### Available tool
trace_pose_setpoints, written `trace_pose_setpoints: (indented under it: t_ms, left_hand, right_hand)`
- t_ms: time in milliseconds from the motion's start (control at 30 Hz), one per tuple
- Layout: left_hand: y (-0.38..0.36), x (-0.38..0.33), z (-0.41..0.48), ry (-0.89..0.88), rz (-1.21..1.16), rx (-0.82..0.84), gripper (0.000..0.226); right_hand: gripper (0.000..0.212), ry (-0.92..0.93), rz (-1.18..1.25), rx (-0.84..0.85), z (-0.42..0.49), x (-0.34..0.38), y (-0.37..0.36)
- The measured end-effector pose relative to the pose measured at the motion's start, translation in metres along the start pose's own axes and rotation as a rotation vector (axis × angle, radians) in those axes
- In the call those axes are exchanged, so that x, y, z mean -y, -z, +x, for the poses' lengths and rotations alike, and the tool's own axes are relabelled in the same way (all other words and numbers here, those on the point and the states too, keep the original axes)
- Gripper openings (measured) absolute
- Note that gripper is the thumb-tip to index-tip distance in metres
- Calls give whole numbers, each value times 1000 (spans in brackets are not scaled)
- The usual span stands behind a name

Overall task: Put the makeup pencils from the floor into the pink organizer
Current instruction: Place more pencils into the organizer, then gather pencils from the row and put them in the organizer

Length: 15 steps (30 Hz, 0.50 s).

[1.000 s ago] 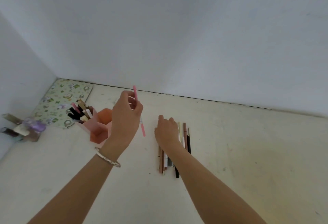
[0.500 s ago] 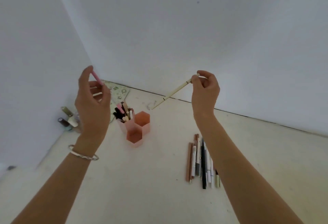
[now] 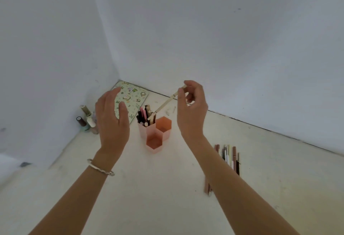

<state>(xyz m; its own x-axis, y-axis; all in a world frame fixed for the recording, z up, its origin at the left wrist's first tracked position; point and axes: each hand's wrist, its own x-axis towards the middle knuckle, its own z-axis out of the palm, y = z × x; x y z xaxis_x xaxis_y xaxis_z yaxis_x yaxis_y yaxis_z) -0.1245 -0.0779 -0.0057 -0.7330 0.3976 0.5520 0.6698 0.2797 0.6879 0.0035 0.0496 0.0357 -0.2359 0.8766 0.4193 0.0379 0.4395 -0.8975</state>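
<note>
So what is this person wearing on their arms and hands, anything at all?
Very little. Both forearms are bare, with no sleeves in view. The left hand has a thin silver bangle around its wrist. The right hand and its wrist show no jewellery or gloves.

Cream pencil (image 3: 166, 102) slants into pink hexagonal organizer's (image 3: 155, 136) filled rear cell; remaining pencils (image 3: 229, 157) lie rowed on floor

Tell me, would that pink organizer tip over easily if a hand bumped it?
Possibly. The pink organizer looks like thin, light plastic, and its pencils stand tall in one compartment, leaning outward. Still, three joined cells give a broad base, so a light nudge would likely slide it instead.
</note>
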Motion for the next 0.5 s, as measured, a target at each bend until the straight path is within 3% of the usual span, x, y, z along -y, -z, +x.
trace_pose_setpoints:
  t_ms: [267, 333, 400, 500]
  left_hand:
    - [-3, -23, 6, 37, -176, 2, 32]
    - [-12, -36, -3, 39, -208, 19, 30]
    - [-26, -54, -18, 27, -243, 69, 25]
    - [-60, -86, -56, 98, -228, 366, 21]
  right_hand:
    - [19, 426, -440, 409, -42, -37, -24]
    - [34, 366, -399, 391, -40, -37, -12]
    - [45, 217, -301, 269, -28, -35, 7]
    - [43, -1, -253, 97, -1, -37, 48]
